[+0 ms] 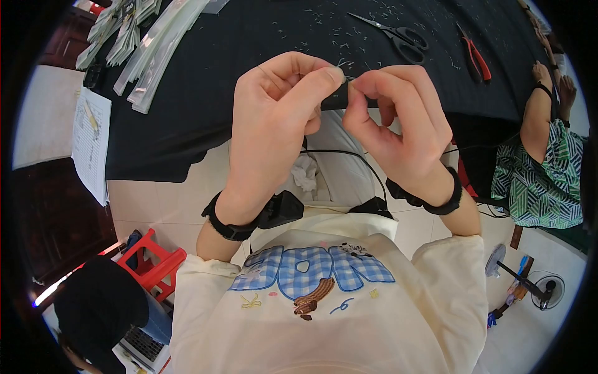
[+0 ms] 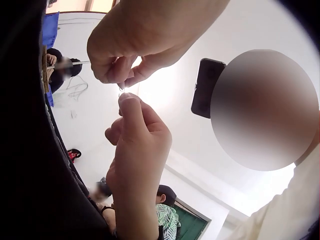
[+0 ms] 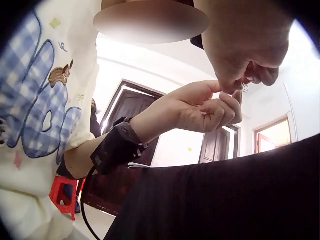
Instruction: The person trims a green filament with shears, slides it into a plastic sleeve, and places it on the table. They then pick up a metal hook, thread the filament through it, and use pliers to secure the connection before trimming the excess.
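Observation:
Both hands are raised in front of the chest, fingertips almost meeting. My left hand (image 1: 274,112) pinches a tiny, thin, light-coloured piece (image 1: 347,78) between thumb and index finger. From the other side, the thumb and index finger of my right hand (image 1: 405,118) close on the same piece. In the right wrist view a small thin loop (image 3: 245,87) shows at the fingertips, with the left hand (image 3: 200,107) beside it. The fingers cover most of the piece, and I cannot tell its kind. The left wrist view shows the right hand (image 2: 140,135) below the left hand (image 2: 135,45).
Beyond the hands is a black-clothed table (image 1: 261,37) strewn with small thin clippings. Black scissors (image 1: 398,37) and red-handled pliers (image 1: 476,59) lie there. Clear plastic strips (image 1: 159,50) and a written sheet (image 1: 90,143) are at left. Another person's arm (image 1: 537,124) is at right.

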Available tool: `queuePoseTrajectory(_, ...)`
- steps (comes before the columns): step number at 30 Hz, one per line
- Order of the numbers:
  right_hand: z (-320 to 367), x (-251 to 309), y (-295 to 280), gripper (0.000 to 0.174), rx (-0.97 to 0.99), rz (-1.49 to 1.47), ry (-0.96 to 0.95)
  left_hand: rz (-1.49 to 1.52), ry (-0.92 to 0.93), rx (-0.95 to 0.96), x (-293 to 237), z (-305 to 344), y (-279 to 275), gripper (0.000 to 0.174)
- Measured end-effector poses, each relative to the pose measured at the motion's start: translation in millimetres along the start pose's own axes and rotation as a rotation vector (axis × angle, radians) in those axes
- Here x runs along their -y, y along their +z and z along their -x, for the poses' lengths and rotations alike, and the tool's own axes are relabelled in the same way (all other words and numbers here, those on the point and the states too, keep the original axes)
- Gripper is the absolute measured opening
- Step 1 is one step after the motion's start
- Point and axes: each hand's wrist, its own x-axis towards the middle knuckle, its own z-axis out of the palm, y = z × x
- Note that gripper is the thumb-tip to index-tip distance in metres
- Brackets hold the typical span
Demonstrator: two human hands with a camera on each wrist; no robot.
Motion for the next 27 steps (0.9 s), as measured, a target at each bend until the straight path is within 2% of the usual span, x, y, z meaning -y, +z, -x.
queuePoseTrajectory(4, 4, 1, 7, 0.022, -0.061, -0.083, 0.082, 0.135, -0.026, 0.004, 2, -1, 1, 0.014)
queuePoseTrajectory(6, 6, 4, 9, 0.019, -0.083, -0.173, 0.255, 0.159, -0.027, 0.0, 2, 0, 2, 0.014)
queuePoseTrajectory(9, 8, 2, 18, 0.017, -0.163, -0.3, 0.337, 0.199, -0.031, -0.001, 4, -1, 1, 0.013)
queuePoseTrajectory(13, 10, 1, 20, 0.017, -0.168, -0.382, 0.376, 0.263, -0.039, 0.018, 2, -1, 1, 0.014)
queuePoseTrajectory(15, 13, 0, 18, 0.016, -0.129, -0.529, 0.521, 0.259, -0.03, 0.01, 2, -1, 1, 0.014)
queuePoseTrajectory(17, 12, 2, 13, 0.015, -0.112, -0.59, 0.561, 0.255, -0.021, 0.004, 2, 0, 2, 0.014)
queuePoseTrajectory(19, 8, 9, 8, 0.014, -0.094, -0.652, 0.603, 0.149, 0.042, -0.024, 1, 2, 3, 0.014)
queuePoseTrajectory(21, 0, 17, 2, 0.012, -0.066, -0.964, 0.894, 0.098, 0.095, 0.003, 3, 3, 0, 0.013)
queuePoseTrajectory(22, -2, 17, 0, 0.012, -0.066, -0.964, 0.894, 0.046, 0.149, 0.028, 4, 4, -2, 0.013)
queuePoseTrajectory(24, -4, 16, -5, 0.015, 0.025, -1.002, 1.021, 0.016, 0.192, 0.013, 5, 5, 0, 0.013)
queuePoseTrajectory(27, -5, 18, -7, 0.016, 0.025, -1.017, 1.065, -0.009, 0.247, 0.008, 6, 5, 0, 0.012)
